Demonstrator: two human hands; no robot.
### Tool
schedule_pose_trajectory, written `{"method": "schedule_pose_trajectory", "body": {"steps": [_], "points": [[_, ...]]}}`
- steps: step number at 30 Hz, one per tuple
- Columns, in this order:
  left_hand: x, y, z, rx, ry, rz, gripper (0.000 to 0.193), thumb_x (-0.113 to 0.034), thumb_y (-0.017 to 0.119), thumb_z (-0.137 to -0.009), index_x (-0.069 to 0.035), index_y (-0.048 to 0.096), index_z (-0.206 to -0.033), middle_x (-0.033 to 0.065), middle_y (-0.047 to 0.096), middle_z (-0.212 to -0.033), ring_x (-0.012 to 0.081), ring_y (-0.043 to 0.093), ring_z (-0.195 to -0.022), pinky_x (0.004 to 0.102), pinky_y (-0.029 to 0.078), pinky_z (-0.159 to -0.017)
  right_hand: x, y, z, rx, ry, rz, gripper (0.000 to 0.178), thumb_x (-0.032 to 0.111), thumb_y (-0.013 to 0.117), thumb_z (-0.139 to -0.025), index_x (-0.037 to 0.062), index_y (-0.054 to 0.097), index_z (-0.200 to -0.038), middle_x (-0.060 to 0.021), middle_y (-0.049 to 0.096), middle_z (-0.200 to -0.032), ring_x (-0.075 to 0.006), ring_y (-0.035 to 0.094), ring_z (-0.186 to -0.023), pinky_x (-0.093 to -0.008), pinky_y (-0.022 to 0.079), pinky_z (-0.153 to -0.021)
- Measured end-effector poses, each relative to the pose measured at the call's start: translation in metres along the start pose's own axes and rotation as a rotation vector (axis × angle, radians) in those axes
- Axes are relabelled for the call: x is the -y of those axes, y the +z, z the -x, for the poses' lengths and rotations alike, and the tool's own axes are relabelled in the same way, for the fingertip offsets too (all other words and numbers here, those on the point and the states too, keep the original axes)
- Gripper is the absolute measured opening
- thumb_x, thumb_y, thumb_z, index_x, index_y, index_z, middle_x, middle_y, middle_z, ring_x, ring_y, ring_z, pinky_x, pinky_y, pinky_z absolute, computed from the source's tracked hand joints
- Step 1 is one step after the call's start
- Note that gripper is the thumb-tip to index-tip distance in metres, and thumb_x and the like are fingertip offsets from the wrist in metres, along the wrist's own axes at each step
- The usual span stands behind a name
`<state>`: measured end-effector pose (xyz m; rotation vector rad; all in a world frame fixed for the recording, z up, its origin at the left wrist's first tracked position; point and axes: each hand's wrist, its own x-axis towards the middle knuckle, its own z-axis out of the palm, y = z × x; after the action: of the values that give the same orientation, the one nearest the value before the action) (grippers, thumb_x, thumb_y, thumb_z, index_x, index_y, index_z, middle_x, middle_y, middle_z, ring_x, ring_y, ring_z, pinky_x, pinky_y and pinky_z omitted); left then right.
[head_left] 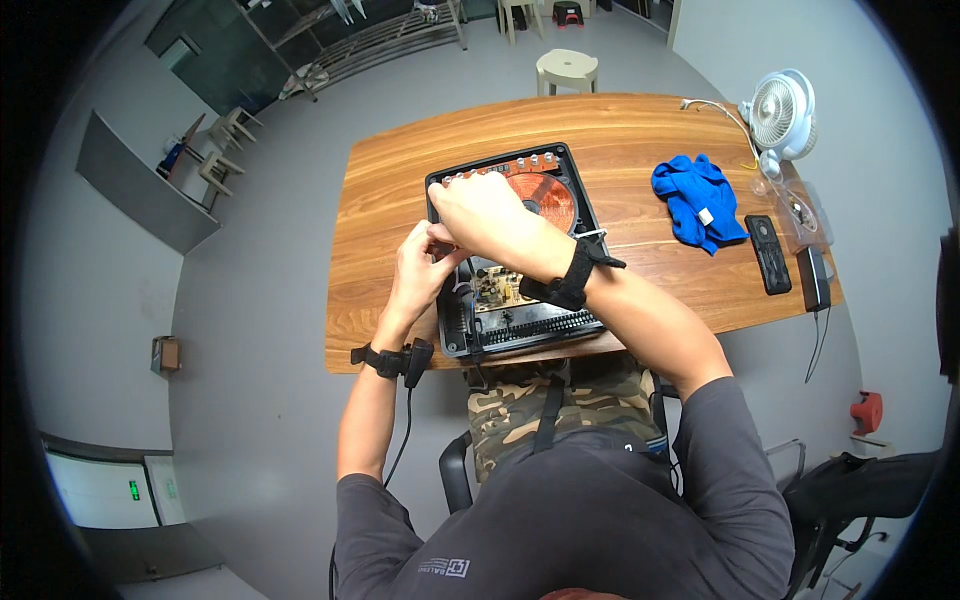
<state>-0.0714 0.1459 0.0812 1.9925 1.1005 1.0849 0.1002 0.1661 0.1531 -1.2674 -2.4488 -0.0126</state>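
An opened induction cooker (520, 338) lies on the wooden table with its inside showing. Its black shell holds a round copper coil (553, 200), a circuit board (497, 287) and a reddish control strip with silver buttons (530, 163) along the far edge. My right hand (482, 207) reaches across the coil to the shell's left side, fingers curled downward. Close beside it, my left hand (418, 268) is at the left edge with thumb and fingers pinched together. Whatever sits between the fingers of either hand is too small or hidden. Both wrists carry black straps.
A blue cloth (697, 203) lies crumpled on the right of the table. Beyond it are a black phone-like device (768, 255), a black box with a cable (813, 280), a clear plastic container (803, 212) and a white fan (782, 115). A stool (567, 68) stands past the far edge.
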Motion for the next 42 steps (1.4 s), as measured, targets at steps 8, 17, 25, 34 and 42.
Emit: {"method": "schedule_pose_trajectory", "body": {"steps": [8,17,25,34,42], "points": [[0.016,-0.006,0.008,0.066,-0.121,0.092,0.016,-0.008,0.077,-0.088,0.001,0.069,-0.099,0.0018,0.067,-0.084,0.0081,0.053,-0.071,0.0261,0.047,-0.066,-0.003,-0.004,0.008,0.000,-0.136,-0.148,0.039,0.030,0.070,-0.089,-0.0006,0.057,-0.110,-0.0190,0.065,-0.102,-0.0360,0.071,-0.086,-0.0441,0.059,-0.070],[0.004,0.007,0.002,-0.027,-0.119,0.163,0.026,-0.008,0.083,-0.084,-0.001,0.065,-0.102,0.0016,0.067,-0.089,0.0064,0.054,-0.074,0.0258,0.049,-0.067,-0.002,0.005,0.004,-0.011,-0.052,-0.109,0.048,0.036,0.072,-0.086,-0.0017,0.058,-0.111,-0.0201,0.065,-0.103,-0.0370,0.071,-0.086,-0.0436,0.059,-0.072],[0.028,-0.003,0.011,0.067,-0.140,0.085,0.023,-0.008,0.079,-0.087,0.000,0.064,-0.103,0.0022,0.067,-0.089,0.0071,0.056,-0.076,0.0270,0.049,-0.067,0.000,-0.001,0.012,-0.038,-0.018,-0.172,0.046,0.034,0.072,-0.084,-0.0024,0.057,-0.108,-0.0213,0.065,-0.103,-0.0390,0.070,-0.091,-0.0458,0.058,-0.075],[0.016,0.005,0.008,-0.053,-0.192,0.162,0.027,-0.010,0.081,-0.083,0.000,0.067,-0.104,0.0030,0.066,-0.091,0.0079,0.055,-0.072,0.0285,0.049,-0.065,-0.003,0.015,0.010,-0.056,0.041,-0.320,0.040,0.032,0.072,-0.086,-0.0007,0.055,-0.102,-0.0200,0.064,-0.101,-0.0394,0.067,-0.095,-0.0476,0.056,-0.076],[0.040,0.001,0.015,0.082,-0.194,0.043,0.017,-0.007,0.068,-0.092,0.002,0.064,-0.106,0.0044,0.067,-0.085,0.0087,0.057,-0.073,0.0285,0.049,-0.066,0.001,0.010,0.018,-0.096,0.018,-0.330,0.044,0.025,0.073,-0.084,-0.0059,0.057,-0.110,-0.0253,0.064,-0.107,-0.0419,0.068,-0.096,-0.0492,0.056,-0.081]]}}
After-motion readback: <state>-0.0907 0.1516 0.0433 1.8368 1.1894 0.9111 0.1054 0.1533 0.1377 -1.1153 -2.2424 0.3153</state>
